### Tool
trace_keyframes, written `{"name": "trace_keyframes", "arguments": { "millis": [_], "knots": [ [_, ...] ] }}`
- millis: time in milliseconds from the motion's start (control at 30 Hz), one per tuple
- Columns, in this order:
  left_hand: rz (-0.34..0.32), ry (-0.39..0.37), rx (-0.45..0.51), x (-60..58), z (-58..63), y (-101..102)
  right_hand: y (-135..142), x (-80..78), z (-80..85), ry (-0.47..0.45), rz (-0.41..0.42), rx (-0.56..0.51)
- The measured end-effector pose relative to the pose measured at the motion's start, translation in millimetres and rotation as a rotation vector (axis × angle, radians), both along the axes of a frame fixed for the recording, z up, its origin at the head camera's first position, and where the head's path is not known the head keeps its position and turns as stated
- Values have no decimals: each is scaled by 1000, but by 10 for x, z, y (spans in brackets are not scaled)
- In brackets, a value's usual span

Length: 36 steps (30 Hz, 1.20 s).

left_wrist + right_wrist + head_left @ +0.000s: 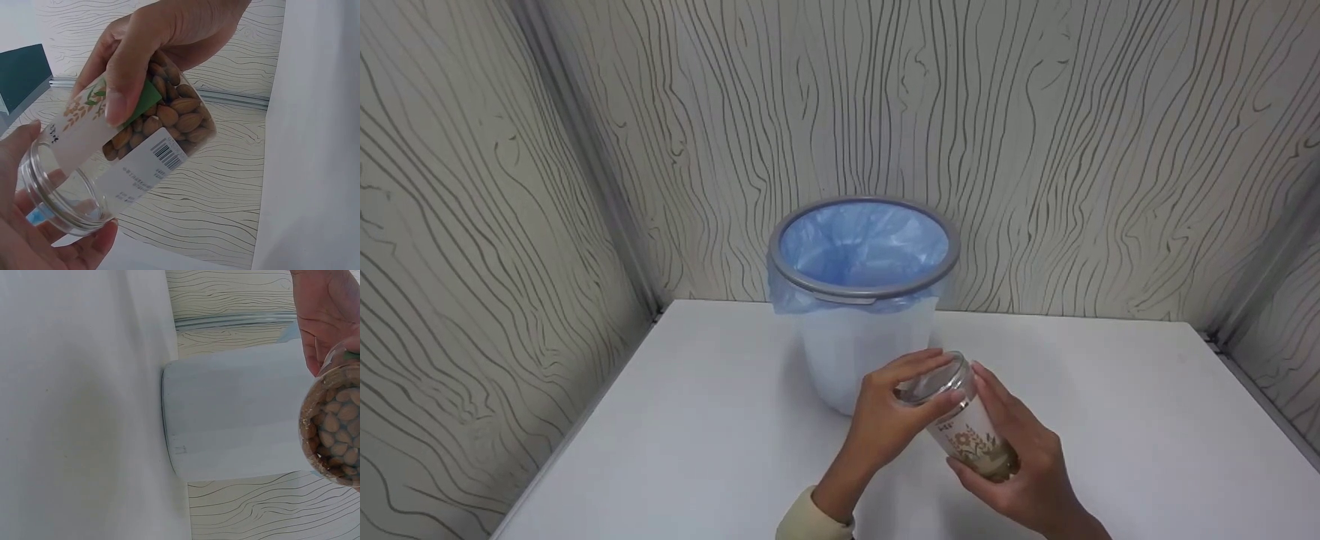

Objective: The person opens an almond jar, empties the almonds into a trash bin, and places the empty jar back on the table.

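Observation:
A clear almond jar [971, 442] with a floral label is held tilted above the white table, its clear top end towards the upper left. My left hand [885, 420] grips the rim of that top end, thumb on one side and fingers on the other. Lower down, my right hand [1027, 457] holds the jar's body. Almonds [177, 115] lie gathered at the base end in the left wrist view, beside a barcode label [143, 169]. From the right wrist, the round base [340, 433] shows almonds packed against it.
Behind the hands stands a white bin [862, 337] with a grey rim ring [864, 291] and a blue bag liner [870, 240]. It rests on the white table [682, 450], close to a wood-patterned wall [885, 97]. Similar panels flank both sides.

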<state>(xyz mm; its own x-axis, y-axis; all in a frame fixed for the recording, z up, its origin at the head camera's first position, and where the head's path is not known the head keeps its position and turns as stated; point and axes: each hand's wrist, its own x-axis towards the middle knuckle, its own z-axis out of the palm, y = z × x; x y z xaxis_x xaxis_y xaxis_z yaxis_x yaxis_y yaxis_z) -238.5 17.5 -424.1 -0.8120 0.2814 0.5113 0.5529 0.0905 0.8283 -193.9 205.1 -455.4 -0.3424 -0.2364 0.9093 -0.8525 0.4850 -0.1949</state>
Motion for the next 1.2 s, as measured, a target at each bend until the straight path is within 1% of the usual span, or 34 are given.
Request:
{"name": "trace_keyframes", "arguments": {
  "millis": [200,367,633,867,1200],
  "knots": [
    [-2,-7,-8,6,7,-4,-1,2,1,5,-7,1],
    [-20,-37,-5,8,23,-18,-7,12,13,-8,-9,3],
    [-82,-67,4,-10,41,-44,-9,29,39,-14,7,-6],
    [-131,-55,17,-41,27,-62,-6,41,44,-21,12,-17],
    [-134,-66,18,-53,22,-60,7,24,14,-25,17,-19]
  ]
}}
